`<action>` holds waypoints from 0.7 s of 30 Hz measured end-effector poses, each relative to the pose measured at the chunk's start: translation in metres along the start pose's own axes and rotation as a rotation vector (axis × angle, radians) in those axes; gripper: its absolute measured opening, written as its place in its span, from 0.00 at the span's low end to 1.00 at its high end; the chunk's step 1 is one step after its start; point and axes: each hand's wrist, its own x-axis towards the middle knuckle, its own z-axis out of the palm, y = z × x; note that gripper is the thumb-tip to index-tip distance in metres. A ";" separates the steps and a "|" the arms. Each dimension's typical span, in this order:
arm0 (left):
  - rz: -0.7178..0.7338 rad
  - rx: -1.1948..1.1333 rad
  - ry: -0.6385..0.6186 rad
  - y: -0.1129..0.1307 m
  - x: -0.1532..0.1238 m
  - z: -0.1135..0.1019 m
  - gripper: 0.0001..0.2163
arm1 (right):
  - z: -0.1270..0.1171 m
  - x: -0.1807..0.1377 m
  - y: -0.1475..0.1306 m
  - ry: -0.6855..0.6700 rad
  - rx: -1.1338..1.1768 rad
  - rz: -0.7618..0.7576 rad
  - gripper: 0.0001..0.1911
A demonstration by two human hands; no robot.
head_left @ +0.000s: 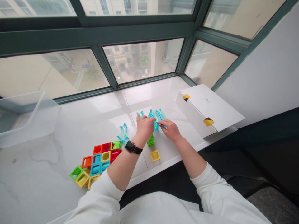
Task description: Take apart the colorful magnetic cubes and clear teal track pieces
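Both hands meet over translucent teal curved track pieces on the white marble sill. My left hand, with a black watch on its wrist, has its fingers curled on the left side of the pieces. From the other side, my right hand pinches the same cluster. Another teal curved piece lies loose to the left. A green square tile sits just under my left hand, and a yellow square tile lies nearer the sill's front edge.
A patch of joined coloured square tiles lies at the front left. A white flat box rests at the right end of the sill. A clear plastic bin stands at the far left. Windows run behind the sill.
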 end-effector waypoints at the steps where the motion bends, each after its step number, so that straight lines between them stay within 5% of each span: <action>1: 0.002 0.001 -0.002 0.000 0.000 0.000 0.12 | 0.000 0.000 0.000 -0.003 -0.004 0.001 0.18; 14: 0.030 -0.046 0.055 -0.004 -0.009 -0.020 0.14 | -0.010 -0.004 -0.009 -0.019 -0.017 0.035 0.21; 21: -0.106 -0.095 0.184 -0.044 -0.062 -0.060 0.16 | -0.017 -0.015 -0.018 0.028 -0.003 0.110 0.21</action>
